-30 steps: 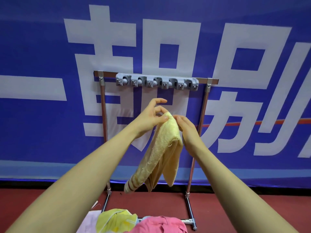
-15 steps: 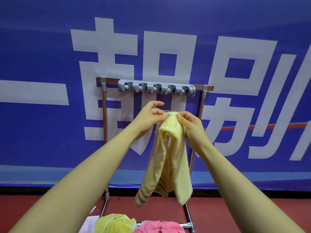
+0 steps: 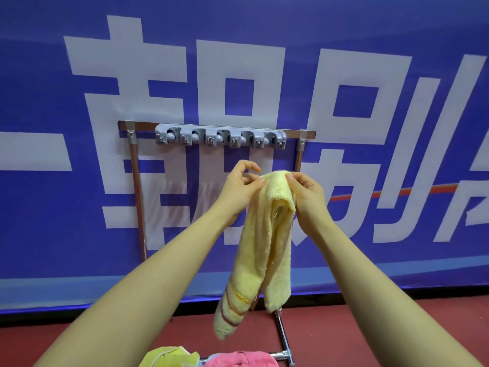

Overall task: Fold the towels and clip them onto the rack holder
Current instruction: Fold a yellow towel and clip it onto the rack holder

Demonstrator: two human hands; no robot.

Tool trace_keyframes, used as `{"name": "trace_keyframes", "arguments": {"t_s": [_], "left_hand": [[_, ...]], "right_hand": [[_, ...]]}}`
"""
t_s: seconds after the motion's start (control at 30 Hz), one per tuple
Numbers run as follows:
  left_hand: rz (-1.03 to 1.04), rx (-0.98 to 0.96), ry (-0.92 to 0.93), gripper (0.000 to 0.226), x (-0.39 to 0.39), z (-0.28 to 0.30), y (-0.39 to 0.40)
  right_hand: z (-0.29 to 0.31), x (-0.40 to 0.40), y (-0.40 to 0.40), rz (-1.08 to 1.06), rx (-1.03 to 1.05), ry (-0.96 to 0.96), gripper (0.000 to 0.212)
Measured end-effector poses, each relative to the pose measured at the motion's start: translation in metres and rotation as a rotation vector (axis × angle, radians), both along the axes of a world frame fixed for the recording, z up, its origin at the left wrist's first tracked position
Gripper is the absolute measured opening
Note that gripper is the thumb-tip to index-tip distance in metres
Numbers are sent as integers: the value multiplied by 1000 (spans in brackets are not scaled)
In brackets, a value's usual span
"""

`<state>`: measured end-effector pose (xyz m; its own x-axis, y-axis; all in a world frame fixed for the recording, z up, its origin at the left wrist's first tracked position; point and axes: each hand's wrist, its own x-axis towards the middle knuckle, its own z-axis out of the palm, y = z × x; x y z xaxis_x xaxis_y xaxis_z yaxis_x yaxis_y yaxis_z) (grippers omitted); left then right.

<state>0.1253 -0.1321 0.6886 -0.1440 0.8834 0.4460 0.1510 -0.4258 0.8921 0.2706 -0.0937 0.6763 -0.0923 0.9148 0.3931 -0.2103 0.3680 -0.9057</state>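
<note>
Head view: a folded pale yellow towel (image 3: 264,242) was held up at centre frame, hanging below the grey clip holder (image 3: 221,136) at 12 o'clock. Its top fold was pinched by the left hand (image 3: 242,189) and grasped by the right hand (image 3: 307,192). The holder was mounted on a metal rack (image 3: 137,197). At 6 o'clock, a yellow-green cloth (image 3: 169,357) and a pink cloth (image 3: 240,360) were seen.

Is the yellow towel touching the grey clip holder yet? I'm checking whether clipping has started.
Apart. The head view shows blue banner between the yellow towel top and the grey clip holder above.
</note>
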Motion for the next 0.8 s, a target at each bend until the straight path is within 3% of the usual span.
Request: {"name": "trace_keyframes", "arguments": {"t_s": [0.4, 0.63, 0.8], "left_hand": [[123, 120, 180, 20, 5, 38, 162], [273, 250, 492, 24, -4, 58, 249], [337, 181, 596, 24, -7, 62, 290]], "right_hand": [[29, -5, 154, -89, -62, 94, 11], [38, -19, 243, -152, -44, 131, 16], [31, -26, 288, -160, -76, 179, 14]]}}
